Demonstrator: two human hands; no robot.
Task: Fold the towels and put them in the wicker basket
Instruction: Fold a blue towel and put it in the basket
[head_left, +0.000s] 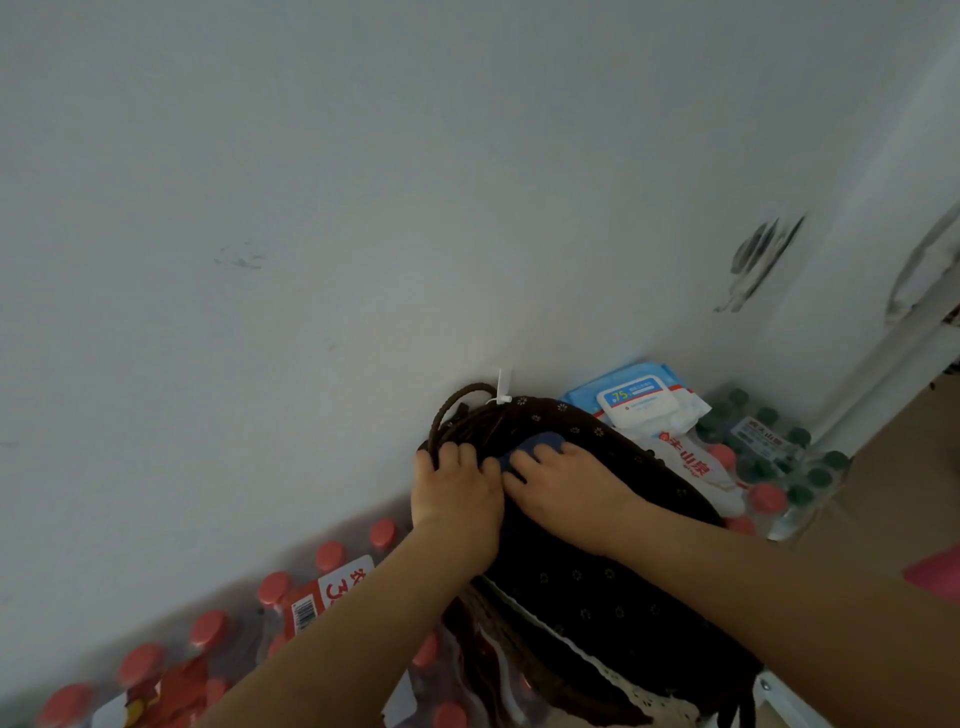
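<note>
We look down at a wicker basket (597, 587) lined with dark, flower-dotted cloth. It stands against a white wall (311, 208). Its long axis runs from the upper left, where it meets the wall, down to the lower right, towards us. Its braided handle (457, 410) arches up at the wall end, with a white tie (501, 388) at its top.

Inside the basket, at that wall end, lies a blue towel (537, 446). Only a small patch of it shows between and above the hands, so we cannot tell which way its long axis lies.

The left hand (457, 488) sits at the wall end of the basket, just below the handle. Its fingers bend downward out of sight, and we cannot tell whether they grip anything. The right hand (569, 483) lies just beside it, further along the basket. Its fingers are loosely spread on the towel and press on it rather than closing round it. The two hands almost touch.

Packs of red-capped bottles (275, 592) lie left of the basket, along the wall. Behind the basket's right side we see a blue-and-white pack of wipes (639, 397). Beyond that stand green-capped bottles (810, 467). A blurred pink shape (935, 571) sits at the picture's edge, right of the basket.
</note>
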